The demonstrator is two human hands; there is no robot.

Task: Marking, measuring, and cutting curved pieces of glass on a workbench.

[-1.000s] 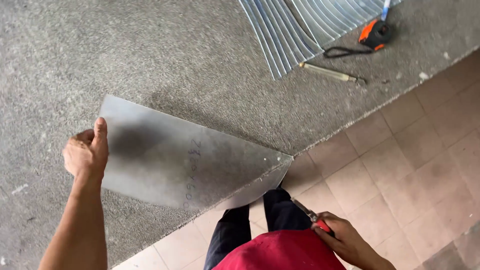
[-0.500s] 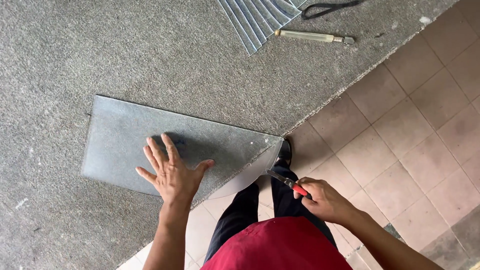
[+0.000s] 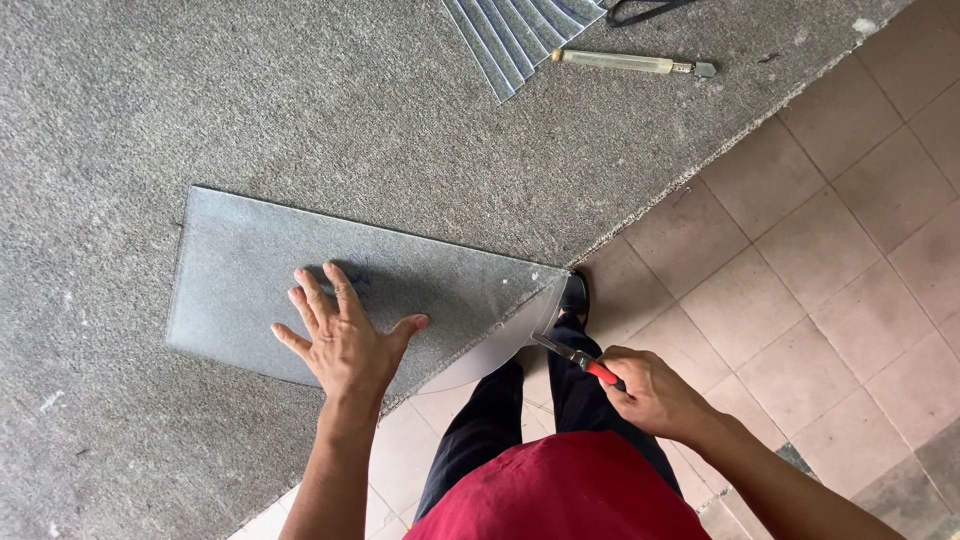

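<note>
The left hand (image 3: 345,345) presses spread flat on the stiff, brittle glass sheet (image 3: 250,270); the right hand (image 3: 655,395) grips red-handled pliers (image 3: 575,358) biting its overhanging near-right edge.

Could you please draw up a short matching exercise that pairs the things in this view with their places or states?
1. left hand
2. right hand
3. glass cutter
4. glass sheet

a. lies alone near the stacked strips
b. overhangs the carpeted bench edge
c. pressed flat, fingers spread
d. grips red-handled pliers

Pairs: 1-c, 2-d, 3-a, 4-b
</note>
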